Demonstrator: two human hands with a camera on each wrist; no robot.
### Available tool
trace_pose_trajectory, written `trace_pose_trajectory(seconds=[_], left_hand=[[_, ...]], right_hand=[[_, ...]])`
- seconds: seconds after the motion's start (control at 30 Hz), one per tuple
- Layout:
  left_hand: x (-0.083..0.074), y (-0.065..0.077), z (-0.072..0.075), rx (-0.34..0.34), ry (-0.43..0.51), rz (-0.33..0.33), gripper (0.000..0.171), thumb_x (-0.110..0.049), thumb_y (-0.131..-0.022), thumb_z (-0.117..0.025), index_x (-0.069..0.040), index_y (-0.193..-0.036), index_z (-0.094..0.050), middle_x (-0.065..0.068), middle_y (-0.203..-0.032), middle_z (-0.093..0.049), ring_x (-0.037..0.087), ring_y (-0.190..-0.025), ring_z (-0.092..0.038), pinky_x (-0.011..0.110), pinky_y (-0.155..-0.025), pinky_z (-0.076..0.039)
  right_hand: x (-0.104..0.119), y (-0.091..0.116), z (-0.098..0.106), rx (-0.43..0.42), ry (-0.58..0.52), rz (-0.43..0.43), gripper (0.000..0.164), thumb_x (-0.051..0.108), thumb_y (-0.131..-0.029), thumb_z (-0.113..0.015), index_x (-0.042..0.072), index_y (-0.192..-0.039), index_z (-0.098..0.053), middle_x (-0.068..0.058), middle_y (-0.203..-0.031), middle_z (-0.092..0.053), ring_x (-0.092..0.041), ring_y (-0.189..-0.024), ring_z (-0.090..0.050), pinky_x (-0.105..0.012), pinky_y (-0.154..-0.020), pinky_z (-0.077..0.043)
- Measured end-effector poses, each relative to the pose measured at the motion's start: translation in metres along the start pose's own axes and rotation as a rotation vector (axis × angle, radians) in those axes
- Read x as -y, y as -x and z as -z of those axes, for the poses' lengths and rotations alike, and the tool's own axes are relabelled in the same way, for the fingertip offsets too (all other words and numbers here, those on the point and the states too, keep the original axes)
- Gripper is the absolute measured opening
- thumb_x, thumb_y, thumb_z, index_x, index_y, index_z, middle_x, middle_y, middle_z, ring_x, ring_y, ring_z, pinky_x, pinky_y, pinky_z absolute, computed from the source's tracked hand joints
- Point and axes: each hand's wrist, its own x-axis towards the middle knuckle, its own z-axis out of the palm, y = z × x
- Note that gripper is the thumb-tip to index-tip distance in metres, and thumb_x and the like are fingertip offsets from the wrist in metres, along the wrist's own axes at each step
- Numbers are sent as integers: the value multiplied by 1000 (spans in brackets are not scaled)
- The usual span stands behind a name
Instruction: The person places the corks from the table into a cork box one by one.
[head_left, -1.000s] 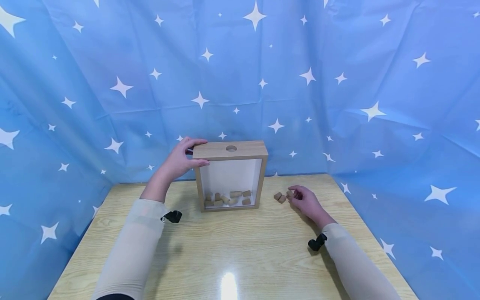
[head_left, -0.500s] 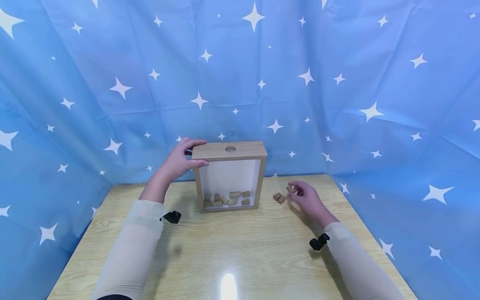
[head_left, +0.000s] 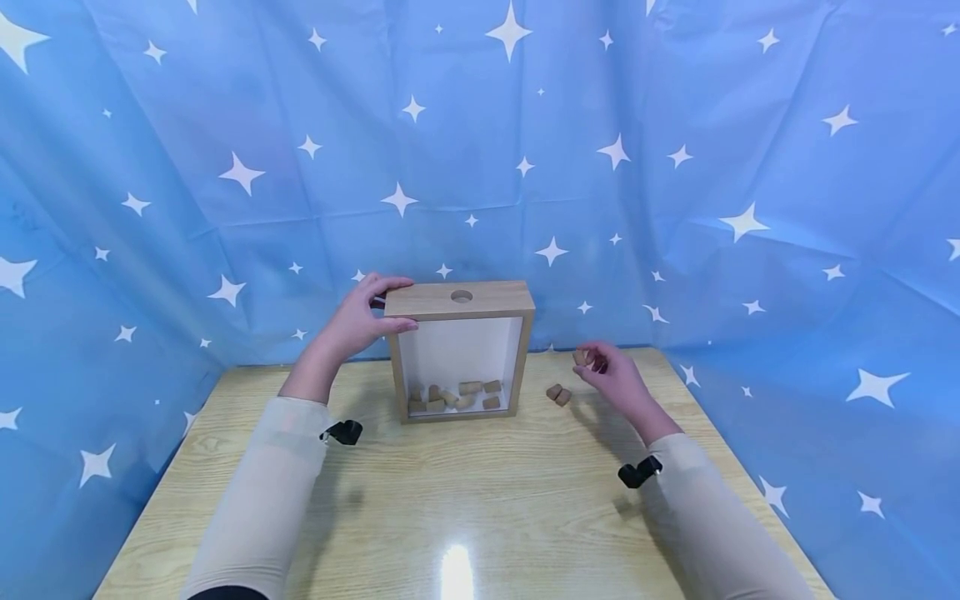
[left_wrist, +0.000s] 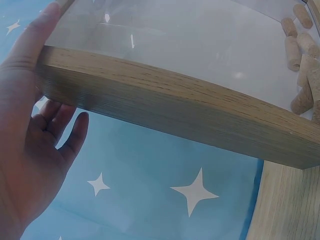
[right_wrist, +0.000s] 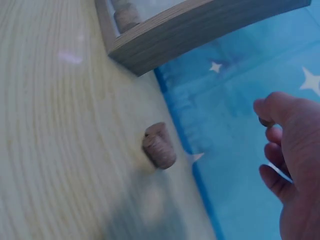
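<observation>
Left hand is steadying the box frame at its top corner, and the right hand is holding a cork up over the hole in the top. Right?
Not quite. The right hand pinches the cork off to the right of the box frame, not over the hole, as the head view shows. The left hand does grip the top corner.

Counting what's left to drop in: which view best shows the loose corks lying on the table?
The head view: both loose corks lie right of the frame box. The right wrist view shows them close but overlapping; the left wrist view misses them.
</observation>
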Motion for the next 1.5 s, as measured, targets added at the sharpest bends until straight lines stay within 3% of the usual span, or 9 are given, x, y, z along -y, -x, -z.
trace_pose_trajectory(seconds=[0.23, 0.53, 0.8, 0.97, 1.17, 1.3, 1.5], left_hand=[[0, -1, 0, 4, -8, -4, 72, -30, -94, -93, -25, -158, -61, 7, -140, -54, 34, -129, -53, 61, -107, -48], [0, 1, 1, 0, 0, -1, 73, -38, -91, -95, -31, -156, -63, 4, -140, -55, 33, -129, -54, 59, -106, -49], [0, 2, 1, -1, -3, -4, 74, -35, -92, -94, -25, -158, -62, 6, -138, -56, 34, -129, -55, 60, -107, -50], [-2, 2, 1, 1, -11, -2, 74, -35, -92, -94, -26, -158, -62, 6, -138, -56, 33, -129, -55, 60, -107, -49], [-2, 3, 1, 0, -20, -6, 74, -37, -92, -94, -28, -158, -62, 6, -139, -56, 33, -129, -56, 60, -108, -49], [-2, 2, 1, 5, -16, -8, 74, -41, -92, -93, -28, -158, -62, 6, -138, -56, 33, -129, -55, 60, -107, -49], [-1, 2, 1, 10, -23, -9, 74, -40, -93, -93, -28, -159, -61, 6, -137, -55, 33, -129, -53, 61, -108, -48]], right_hand=[[12, -6, 5, -36, 0, 38, 38, 11, -104, -80, 6, -140, -70, -11, -108, -65, -22, -89, -62, -28, -74, -52], [34, -13, 12, -56, -71, 79, 31, 5, -103, -78, 6, -131, -63, -12, -106, -63, -24, -91, -60, -26, -74, -50], [55, -22, 14, -61, -97, 153, 33, -5, -103, -72, -4, -134, -60, -22, -108, -63, -32, -94, -62, -27, -80, -51], [81, -21, 19, -68, -145, 202, 30, -11, -102, -70, -12, -129, -58, -26, -103, -64, -34, -92, -62, -30, -82, -52], [111, -15, 26, -80, -196, 239, 24, -10, -103, -68, -10, -125, -59, -25, -104, -65, -23, -90, -61, -24, -81, -49], [115, -17, 27, -88, -223, 231, 23, -9, -103, -69, -10, -124, -59, -26, -104, -65, -22, -90, -61, -25, -81, -49], [100, -27, 23, -116, -242, 229, 23, -9, -104, -70, -12, -125, -60, -28, -107, -64, -23, -92, -61, -25, -81, -50]])
